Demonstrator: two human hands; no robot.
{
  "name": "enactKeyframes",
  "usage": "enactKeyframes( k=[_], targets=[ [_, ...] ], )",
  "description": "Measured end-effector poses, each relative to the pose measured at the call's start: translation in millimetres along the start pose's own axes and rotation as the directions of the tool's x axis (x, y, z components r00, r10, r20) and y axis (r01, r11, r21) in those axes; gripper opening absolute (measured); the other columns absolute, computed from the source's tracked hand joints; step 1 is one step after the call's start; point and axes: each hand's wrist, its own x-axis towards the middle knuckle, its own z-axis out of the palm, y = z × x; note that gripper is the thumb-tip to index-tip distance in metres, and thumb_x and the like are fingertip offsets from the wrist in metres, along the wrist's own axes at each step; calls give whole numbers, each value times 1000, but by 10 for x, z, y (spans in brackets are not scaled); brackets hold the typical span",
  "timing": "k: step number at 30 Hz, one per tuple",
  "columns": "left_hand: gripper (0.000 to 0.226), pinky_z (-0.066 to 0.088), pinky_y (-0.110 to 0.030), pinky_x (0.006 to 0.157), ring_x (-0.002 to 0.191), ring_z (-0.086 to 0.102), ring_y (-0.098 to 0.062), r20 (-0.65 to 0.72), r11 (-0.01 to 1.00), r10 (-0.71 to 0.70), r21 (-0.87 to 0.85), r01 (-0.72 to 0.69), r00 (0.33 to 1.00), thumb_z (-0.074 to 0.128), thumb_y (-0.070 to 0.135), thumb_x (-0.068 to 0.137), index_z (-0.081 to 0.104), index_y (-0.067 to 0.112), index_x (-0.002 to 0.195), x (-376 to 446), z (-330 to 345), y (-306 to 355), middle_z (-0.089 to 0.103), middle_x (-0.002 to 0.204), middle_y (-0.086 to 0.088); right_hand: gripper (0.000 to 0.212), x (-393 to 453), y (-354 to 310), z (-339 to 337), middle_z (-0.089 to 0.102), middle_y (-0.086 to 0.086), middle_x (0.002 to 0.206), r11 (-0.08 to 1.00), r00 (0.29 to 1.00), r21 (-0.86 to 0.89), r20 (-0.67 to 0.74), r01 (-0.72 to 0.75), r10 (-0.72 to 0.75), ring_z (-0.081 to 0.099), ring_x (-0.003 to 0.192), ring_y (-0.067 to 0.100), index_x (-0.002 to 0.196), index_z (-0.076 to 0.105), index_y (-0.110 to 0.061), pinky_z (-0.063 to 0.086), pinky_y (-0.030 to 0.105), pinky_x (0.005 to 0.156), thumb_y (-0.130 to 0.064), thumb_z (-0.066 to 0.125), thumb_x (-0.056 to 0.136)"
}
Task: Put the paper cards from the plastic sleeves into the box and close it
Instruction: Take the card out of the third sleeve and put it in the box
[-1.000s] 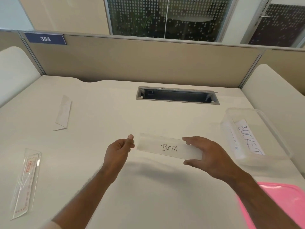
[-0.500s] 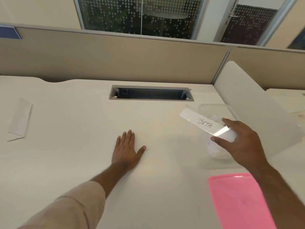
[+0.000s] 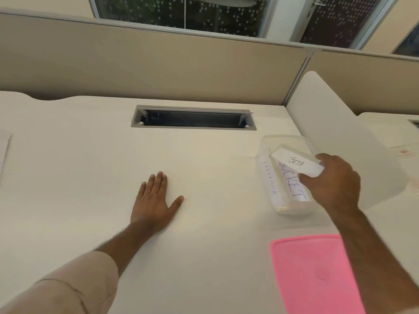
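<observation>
My right hand (image 3: 333, 184) pinches a white paper card marked "BETA" (image 3: 297, 163) and holds it just over the open clear plastic box (image 3: 265, 146) at the right of the desk. Inside the box lie two cards, one reading "SOCKET" (image 3: 292, 189) and one with fainter lettering (image 3: 268, 180). The box's pink lid (image 3: 310, 275) lies flat on the desk in front of it. My left hand (image 3: 154, 200) rests palm down on the desk, fingers spread, holding nothing.
A grey cable slot (image 3: 192, 118) is cut into the desk behind the hands. A beige partition (image 3: 158, 60) runs along the back, a white divider panel (image 3: 344, 141) stands right of the box. A white paper edge (image 3: 4, 150) shows at far left.
My right hand carried the BETA card rightward from the desk middle to above the box. My left hand let go of the card and settled flat on the desk.
</observation>
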Motion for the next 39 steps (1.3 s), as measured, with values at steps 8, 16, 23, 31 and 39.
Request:
enactKeyframes(
  k=[8, 16, 23, 31, 39],
  targets=[
    [95, -5, -35, 124, 154, -8, -13, -4, 1000, -3, 0, 3, 1000, 8, 78, 88, 1, 16, 159, 0, 4, -6, -4, 168, 4, 61, -96, -131, 491, 65, 15, 105, 982, 973, 51, 153, -183, 173, 61, 98, 38, 111, 58, -9, 48, 45, 79, -26, 86, 60],
    [95, -5, -34, 124, 153, -8, -12, -13, 1000, -4, -9, 3, 1000, 9, 78, 88, 2, 16, 159, 4, 15, -14, -3, 168, 4, 53, -23, -107, 678, 66, 12, 114, 925, 874, 93, 374, -368, 310, 61, 103, 35, 122, 54, -14, 47, 35, 79, -11, 72, 72],
    [95, -4, -34, 124, 154, -6, -12, -24, 1000, -2, -22, 2, 1000, 10, 79, 88, 5, 16, 159, -2, 7, -9, -1, 168, 4, 35, -8, -95, 686, 67, 8, 118, 925, 864, 85, 396, -372, 311, 62, 104, 32, 111, 66, -14, 45, 31, 79, -10, 67, 76],
    [93, -2, -33, 124, 154, -4, -11, -9, 997, -11, -77, 10, 1000, 17, 76, 89, 8, 15, 159, -16, -39, -16, 2, 168, 5, 27, -179, -260, 529, 71, 15, 106, 921, 964, 284, 79, -266, 254, 64, 98, 35, 109, 66, -7, 48, 37, 81, -11, 63, 83],
    [79, 4, -32, 124, 154, 4, -12, -29, 972, -43, -234, 35, 999, 35, 62, 96, 19, 15, 158, -301, -241, -81, 15, 167, 4, 21, -685, -755, 451, 73, 10, 97, 893, 974, 417, -206, 171, -90, 66, 91, 32, 101, 69, -4, 52, 44, 82, -3, 67, 80]
  ],
)
